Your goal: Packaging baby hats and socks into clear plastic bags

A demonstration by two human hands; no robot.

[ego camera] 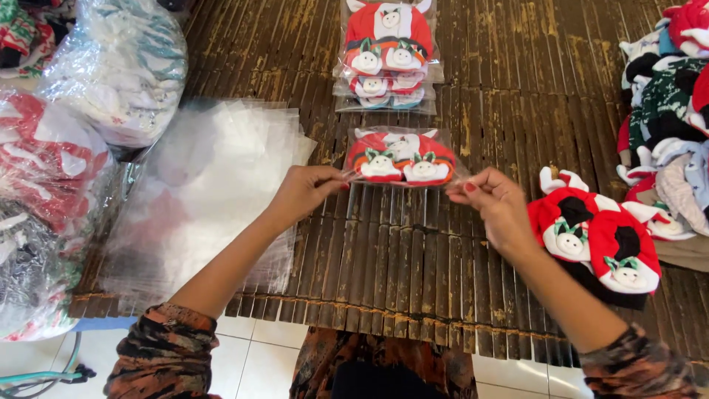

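At frame centre, the left hand and right hand each have fingers clamped on one lower corner of a clear packet of red slippers, which sits on the bamboo surface. Stacked filled packets lie above; empty clear bags lie left.

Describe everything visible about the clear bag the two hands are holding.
The clear bag is a small, glossy transparent plastic pouch holding a red-and-white fabric piece with two small white animal faces. It lies flat on the slatted bamboo mat, below a stack of similar packs. The left hand pinches its left edge, the right hand its right edge.
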